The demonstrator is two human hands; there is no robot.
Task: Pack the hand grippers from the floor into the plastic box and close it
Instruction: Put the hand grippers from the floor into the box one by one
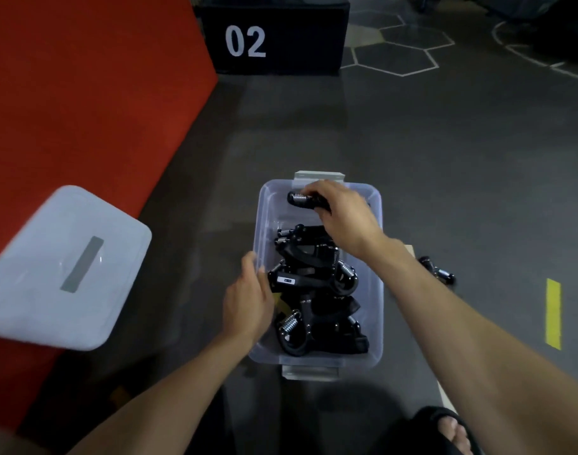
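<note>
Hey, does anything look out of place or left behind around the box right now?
Yes. One hand gripper lies on the floor right of the plastic box, outside it. The lid is off, propped tilted against the red block. The right hand holds another gripper over the box.

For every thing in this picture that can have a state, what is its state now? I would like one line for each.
Clear plastic box: open, partly filled with black hand grippers.
Pale plastic lid: off, lying left of the box.
Black hand gripper with steel spring: held at the far end of the box.
Right hand: grips that gripper.
Left hand: at the box's left wall.
Black gripper on the floor: not yet packed.
</note>
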